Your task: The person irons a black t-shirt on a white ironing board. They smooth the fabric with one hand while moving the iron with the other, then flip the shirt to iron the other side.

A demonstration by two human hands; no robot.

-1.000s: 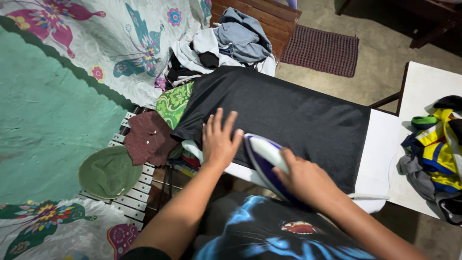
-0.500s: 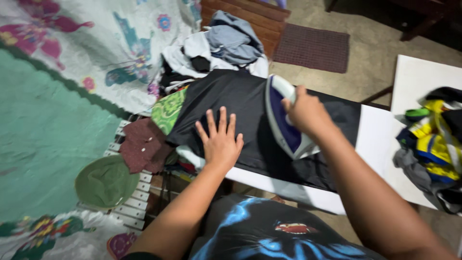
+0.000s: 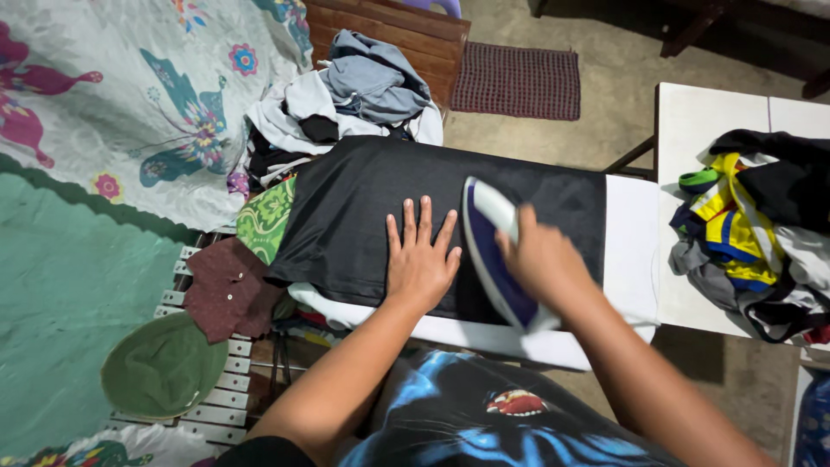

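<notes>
So the left hand [image 3: 421, 259] is pressed flat on a black cotton garment [image 3: 363, 216], fingers spread wide, palm down, not gripping anything, just pinning the fabric. That garment is laid out across a white padded ironing board [image 3: 631, 259], and it covers most of the board's top; a bare white strip shows at the right end and along the near edge.

The right hand [image 3: 540, 259] is wrapped tight around the handle of a purple-and-white electric iron [image 3: 493, 251]. The iron sits on the black garment just right of the left hand, its pointed end aimed away from the person. Pretty sure the soleplate is flat on the cloth, but the hand hides part of it so I can't say for certain.

Other stuff around: a heap of grey, white and dark crumpled clothes [image 3: 354, 95] piled at the far left end of the board, touching the garment's edge. A green patterned cloth [image 3: 266, 218] pokes out from under the garment's left side. Below that, a maroon buttoned shirt [image 3: 226, 290] and a round olive-green hat [image 3: 164, 365] lie on a white slatted bench [image 3: 220, 406]. On the right, a white table [image 3: 700, 138] carries a tangle of yellow, blue and black clothing [image 3: 752, 225]. A dark red woven floor mat [image 3: 517, 80] lies on the floor beyond the board.
</notes>
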